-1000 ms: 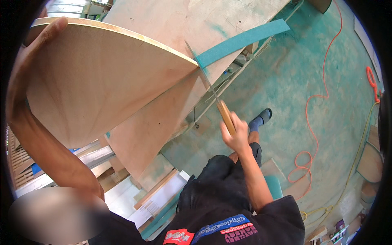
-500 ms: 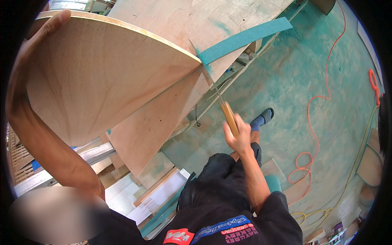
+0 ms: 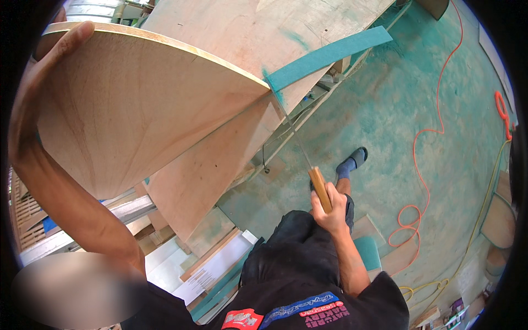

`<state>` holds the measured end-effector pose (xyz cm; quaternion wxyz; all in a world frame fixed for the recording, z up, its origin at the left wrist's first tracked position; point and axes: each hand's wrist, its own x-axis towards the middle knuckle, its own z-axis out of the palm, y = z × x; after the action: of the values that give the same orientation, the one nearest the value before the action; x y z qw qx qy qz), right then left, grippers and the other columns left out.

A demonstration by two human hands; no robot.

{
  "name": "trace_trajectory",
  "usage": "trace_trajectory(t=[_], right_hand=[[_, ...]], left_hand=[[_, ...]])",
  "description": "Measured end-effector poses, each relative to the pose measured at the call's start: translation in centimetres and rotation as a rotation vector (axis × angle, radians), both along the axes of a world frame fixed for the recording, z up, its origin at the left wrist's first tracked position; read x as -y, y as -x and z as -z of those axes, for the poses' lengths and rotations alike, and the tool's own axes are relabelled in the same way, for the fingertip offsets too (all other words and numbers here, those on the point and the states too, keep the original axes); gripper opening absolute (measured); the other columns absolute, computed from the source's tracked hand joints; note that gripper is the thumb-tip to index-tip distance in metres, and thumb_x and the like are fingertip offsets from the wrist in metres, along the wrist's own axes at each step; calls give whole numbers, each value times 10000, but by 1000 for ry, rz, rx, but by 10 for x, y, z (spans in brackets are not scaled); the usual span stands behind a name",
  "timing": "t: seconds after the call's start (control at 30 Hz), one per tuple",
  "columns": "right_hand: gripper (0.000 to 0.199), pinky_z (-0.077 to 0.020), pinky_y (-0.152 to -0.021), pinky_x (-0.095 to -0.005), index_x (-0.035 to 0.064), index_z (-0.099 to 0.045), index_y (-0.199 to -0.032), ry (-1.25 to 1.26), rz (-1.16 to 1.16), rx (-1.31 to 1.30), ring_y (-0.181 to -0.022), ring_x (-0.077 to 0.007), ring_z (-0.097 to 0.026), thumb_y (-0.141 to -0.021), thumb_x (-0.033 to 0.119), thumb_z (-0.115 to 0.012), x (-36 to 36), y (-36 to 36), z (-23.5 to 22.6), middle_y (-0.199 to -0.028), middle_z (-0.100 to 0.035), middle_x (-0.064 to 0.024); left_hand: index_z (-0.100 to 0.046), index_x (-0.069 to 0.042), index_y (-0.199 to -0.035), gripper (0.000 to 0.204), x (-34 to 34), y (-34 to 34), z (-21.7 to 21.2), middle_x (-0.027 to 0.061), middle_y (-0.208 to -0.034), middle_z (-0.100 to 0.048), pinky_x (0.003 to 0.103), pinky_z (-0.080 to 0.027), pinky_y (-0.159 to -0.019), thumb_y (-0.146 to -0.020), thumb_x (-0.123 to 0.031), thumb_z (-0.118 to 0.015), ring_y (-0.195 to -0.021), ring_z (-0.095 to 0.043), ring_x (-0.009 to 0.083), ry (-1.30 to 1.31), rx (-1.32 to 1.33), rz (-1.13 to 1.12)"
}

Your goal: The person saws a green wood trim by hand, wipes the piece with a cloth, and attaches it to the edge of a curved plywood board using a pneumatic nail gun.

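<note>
My left hand [image 3: 41, 82] grips the upper left edge of a curved plywood panel [image 3: 137, 110] and holds it up in front of me. My right hand [image 3: 330, 212] is closed on the wooden handle of a hand saw [image 3: 308, 159]. Its thin blade runs up and to the left and meets the panel's pointed right corner, beside a teal strip [image 3: 330, 55]. Under that corner lies a larger plywood sheet [image 3: 247, 33].
An orange cable [image 3: 429, 159] winds over the green-dusted concrete floor [image 3: 396, 110]. Offcuts of board and white strips [image 3: 209, 264] lie by my legs. My foot in a blue sock and sandal [image 3: 349, 162] stands on the floor. Metal rails [image 3: 110, 212] are at lower left.
The saw has pulled back toward me, blade sliding down along the panel's corner. My right hand is lower. The panel stays held up.
</note>
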<state>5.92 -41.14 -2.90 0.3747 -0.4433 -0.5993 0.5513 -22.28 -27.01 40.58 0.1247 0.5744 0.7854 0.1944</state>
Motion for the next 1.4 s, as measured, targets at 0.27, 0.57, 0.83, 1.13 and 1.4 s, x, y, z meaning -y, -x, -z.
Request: trace_trajectory(t=[0.27,0.57,0.83,1.13,1.4], right_hand=[[199,-425,-527,-349,4,-516,-849,10,3,9,-518,-210,-540,-872,73,-701,-3,8,6,-627,-491,-169],[173,-482,-560,-322,-18,-658,-1024,-11,-61,81,-564,-212,-637,-868,50,-687,-35,35,23,-675,-593,-129],[114,-453,-538,-347,-1,-600,-935,-4,-39,64,-545,-240,-615,-876,54,-681,-31,30,11,-639,-535,-163],[120,-455,-540,-348,-5,-621,-918,-65,-26,44,-530,-263,-595,-864,69,-697,-2,-6,-11,-636,-571,-131],[140,-460,-553,-352,-6,-606,-942,15,1,34,-544,-270,-605,-865,68,-698,4,5,-1,-659,-553,-170]], left_hand=[[-379,-149,-1599,1183,19,76,14,246,-1522,-492,482,-383,-1172,-688,-833,-699,-1425,-470,354,107,-507,-312],[-383,-147,-1599,1182,15,88,10,250,-1526,-490,487,-369,-1185,-689,-832,-699,-1423,-473,362,105,-670,-238],[-341,-177,-1619,1223,22,59,29,230,-1568,-451,531,-324,-1216,-664,-867,-669,-1450,-441,378,2,-603,-287],[-343,-176,-1618,1233,27,64,12,247,-1542,-476,540,-374,-1184,-654,-868,-678,-1421,-473,399,114,-713,-276],[-418,-128,-1573,1207,25,66,19,232,-1469,-548,520,-445,-1119,-650,-855,-691,-1318,-575,380,14,-838,-129]])
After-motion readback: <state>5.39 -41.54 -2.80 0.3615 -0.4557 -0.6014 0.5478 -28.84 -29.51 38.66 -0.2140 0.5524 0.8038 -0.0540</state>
